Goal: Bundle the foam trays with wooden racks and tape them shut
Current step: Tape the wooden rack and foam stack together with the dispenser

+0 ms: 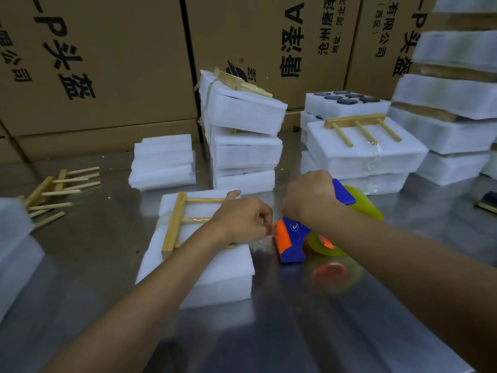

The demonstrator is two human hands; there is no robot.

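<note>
Your foam tray bundle is a white stack lying flat on the steel counter, with a pale wooden rack on top, pegs pointing toward the tape dispenser. Your left hand rests on the bundle's edge nearest the dispenser, fingers curled; whether they pinch tape cannot be told. Your right hand grips the blue and orange dispenser just beside the bundle. Your left forearm hides the rack's nearest peg. The dispenser's lower end is blurred.
</note>
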